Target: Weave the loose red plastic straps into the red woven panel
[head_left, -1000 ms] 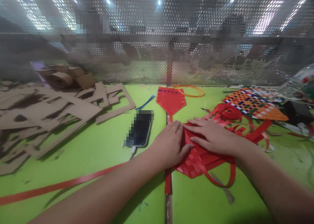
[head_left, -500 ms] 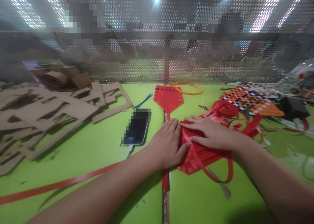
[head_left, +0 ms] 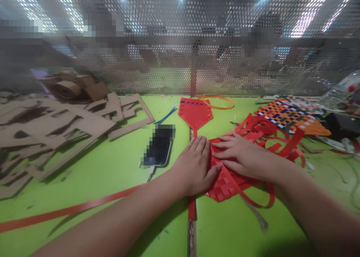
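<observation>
A red woven piece of flat strips (head_left: 222,191) lies on the green table, its checkered weave showing at the near end. My left hand (head_left: 194,167) rests flat on its left edge, fingers stretched out and thumb over the weave. Across its upper right part my right hand (head_left: 243,155) lies with fingers spread, touching the red strips. One narrow strip (head_left: 268,202) loops out below the right wrist. Much of the piece is hidden beneath both hands. Beyond them is a red five-sided piece (head_left: 195,114) with a blue dashed line near its top.
Cut cardboard (head_left: 84,125) is piled at left, near a phone (head_left: 160,150) with a cable. A long red strip (head_left: 84,209) runs under my left forearm. Tangled red strips (head_left: 281,133), an orange woven piece (head_left: 298,116) and a plastic bottle (head_left: 340,90) are at right. Perforated metal (head_left: 157,73) stands behind.
My right hand has shifted slightly right with its fingers spread wider, and the red strips under it have moved. The left hand stays pressed on the woven piece. The view has shifted slightly.
</observation>
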`<state>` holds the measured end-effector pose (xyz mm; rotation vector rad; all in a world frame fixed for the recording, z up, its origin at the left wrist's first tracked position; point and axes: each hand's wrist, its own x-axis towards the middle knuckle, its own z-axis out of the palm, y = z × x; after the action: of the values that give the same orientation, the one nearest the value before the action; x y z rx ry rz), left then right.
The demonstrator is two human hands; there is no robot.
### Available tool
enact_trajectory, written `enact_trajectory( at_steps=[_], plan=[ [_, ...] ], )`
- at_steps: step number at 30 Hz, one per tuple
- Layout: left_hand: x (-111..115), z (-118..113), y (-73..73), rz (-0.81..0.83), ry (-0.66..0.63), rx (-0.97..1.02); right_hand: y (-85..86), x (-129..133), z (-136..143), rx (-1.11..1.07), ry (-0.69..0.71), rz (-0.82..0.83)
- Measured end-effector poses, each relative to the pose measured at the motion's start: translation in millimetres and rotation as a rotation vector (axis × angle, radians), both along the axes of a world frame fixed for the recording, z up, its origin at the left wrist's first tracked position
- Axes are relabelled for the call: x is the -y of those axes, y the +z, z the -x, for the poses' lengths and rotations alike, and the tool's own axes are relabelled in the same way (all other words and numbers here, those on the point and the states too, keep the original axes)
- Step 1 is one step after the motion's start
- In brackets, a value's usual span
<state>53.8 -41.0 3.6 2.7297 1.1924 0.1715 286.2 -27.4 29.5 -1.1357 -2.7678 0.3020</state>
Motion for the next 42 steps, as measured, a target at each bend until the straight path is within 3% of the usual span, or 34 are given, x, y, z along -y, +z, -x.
enact_trajectory(
  at_steps=[10, 16, 18, 21, 25, 31, 42],
  plan=[
    [1, -5, 2.0, 0.050, 0.049, -0.001, -6.1, 19, 1, 0.081, -0.085, 0.053],
    [2, -8, 5.7, 0.074, 0.094, 0.005, 12.2, 18, 2, 0.027, -0.119, 0.074],
    [2, -7, 5.6, 0.076, 0.099, 0.007, 21.2, 7, -6, 0.016, -0.290, 0.005],
    [2, -6, 4.8, 0.064, 0.097, 0.012, 26.4, -12, -24, 0.098, -0.687, -0.162],
    [3, -6, 7.5, -0.012, 0.083, 0.038, 15.7, -28, -47, 0.164, -0.890, -0.187],
    [8, -12, 17.8, -0.069, 0.018, 0.019, -1.8, -34, -56, 0.228, -0.891, -0.175],
    [1, -7, 20.7, 0.023, -0.020, 0.084, -16.9, -51, -71, 0.261, -0.947, -0.218]
  ],
)
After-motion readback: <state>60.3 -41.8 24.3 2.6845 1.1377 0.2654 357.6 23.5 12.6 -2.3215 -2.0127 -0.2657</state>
